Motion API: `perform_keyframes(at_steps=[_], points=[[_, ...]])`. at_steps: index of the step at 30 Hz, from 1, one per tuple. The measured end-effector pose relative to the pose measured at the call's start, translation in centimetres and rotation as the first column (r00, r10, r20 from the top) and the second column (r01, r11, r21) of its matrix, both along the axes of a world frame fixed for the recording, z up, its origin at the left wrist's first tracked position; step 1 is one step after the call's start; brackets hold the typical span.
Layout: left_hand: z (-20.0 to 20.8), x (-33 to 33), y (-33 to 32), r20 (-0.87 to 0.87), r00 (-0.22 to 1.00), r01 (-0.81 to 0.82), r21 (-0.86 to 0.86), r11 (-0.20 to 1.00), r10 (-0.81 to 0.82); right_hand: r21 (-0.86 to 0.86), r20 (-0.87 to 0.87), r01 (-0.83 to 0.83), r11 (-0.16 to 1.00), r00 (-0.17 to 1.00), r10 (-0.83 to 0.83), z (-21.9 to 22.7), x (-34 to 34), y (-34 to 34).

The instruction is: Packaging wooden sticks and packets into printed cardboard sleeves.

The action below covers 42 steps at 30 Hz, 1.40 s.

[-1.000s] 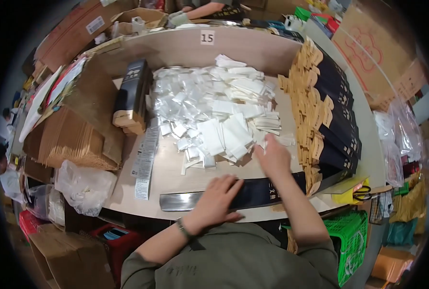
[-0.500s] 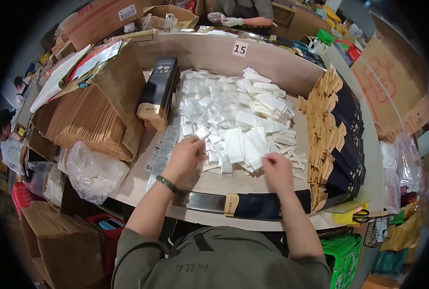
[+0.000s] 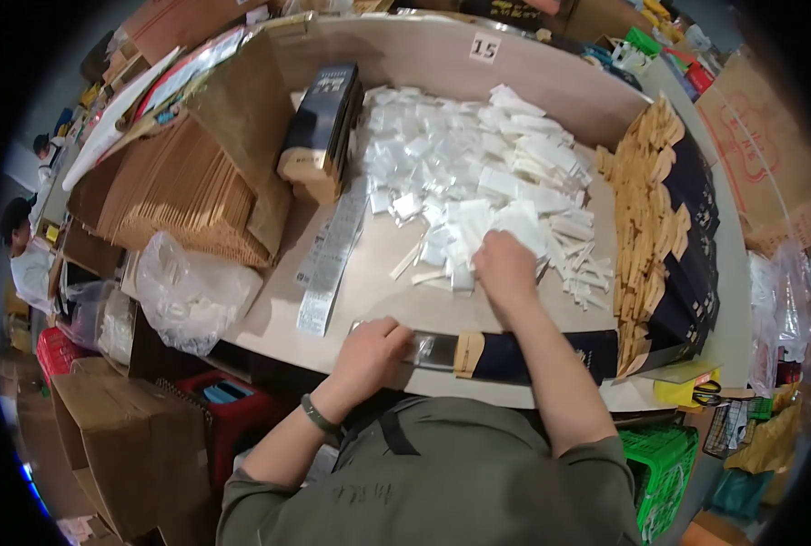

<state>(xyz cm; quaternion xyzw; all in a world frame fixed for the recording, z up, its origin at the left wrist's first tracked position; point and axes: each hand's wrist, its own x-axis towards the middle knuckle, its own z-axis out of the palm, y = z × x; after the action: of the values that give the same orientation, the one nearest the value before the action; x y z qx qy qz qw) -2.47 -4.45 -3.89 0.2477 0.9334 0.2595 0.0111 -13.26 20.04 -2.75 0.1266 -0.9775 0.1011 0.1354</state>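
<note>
At the table's front edge my left hand (image 3: 367, 360) is closed, with a small clear packet (image 3: 422, 347) at its fingertips, above a dark metal strip. My right hand (image 3: 507, 271) reaches into the pile, fingers curled at the near edge of a flat white packet (image 3: 521, 224); its fingertips are partly hidden. Small clear sachets (image 3: 405, 136) fill the pile's left side, and thin white packets (image 3: 528, 146) its right. A dark blue pouch with a tan end (image 3: 467, 353) lies on the front edge, partly beneath my right forearm.
Stacked dark blue and tan pouches (image 3: 646, 237) line the right side. At left stands an open carton (image 3: 241, 118) of brown cardboard pieces, beside a dark box (image 3: 322, 123). A printed strip (image 3: 332, 264) and a clear plastic bag (image 3: 191, 296) lie nearer. A low wall (image 3: 405, 50) bounds the back.
My left hand has drawn back from the sachets to the front edge. My right hand has moved inward onto the flat white packets. The whole view has shifted.
</note>
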Motion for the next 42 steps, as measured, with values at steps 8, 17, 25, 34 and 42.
perform_keyframes(at_steps=[8, 17, 25, 34, 42], points=[[11.2, -8.7, -11.5, -0.597, 0.64, -0.452, 0.216, 0.865, 0.484, -0.306, 0.316, -0.552, 0.776, 0.709, 0.63, 1.3, 5.6, -2.7], [14.3, -15.4, -21.2, -0.332, 0.76, -0.643, -0.267, 0.717, 0.558, -0.417, 0.346, -0.338, 0.843, 0.799, 0.492, 2.0, 9.6, -4.2], [10.8, -8.1, -22.0, -0.24, 0.578, -0.648, 0.446, 0.618, 0.78, -0.37, 0.201, -0.199, 0.908, 0.936, 0.287, 2.7, 11.7, -1.7], [3.0, 0.7, -10.3, 0.574, 0.778, -0.456, 0.236, 0.858, 0.255, -0.311, 0.146, -0.434, 0.845, 0.857, 0.494, 0.7, 13.0, 1.9], [0.8, 0.5, 2.1, 0.2, 0.979, -0.113, 0.382, 0.917, 0.038, -0.339, 0.127, -0.451, 0.825, 0.847, 0.516, 0.3, 12.8, 0.4]])
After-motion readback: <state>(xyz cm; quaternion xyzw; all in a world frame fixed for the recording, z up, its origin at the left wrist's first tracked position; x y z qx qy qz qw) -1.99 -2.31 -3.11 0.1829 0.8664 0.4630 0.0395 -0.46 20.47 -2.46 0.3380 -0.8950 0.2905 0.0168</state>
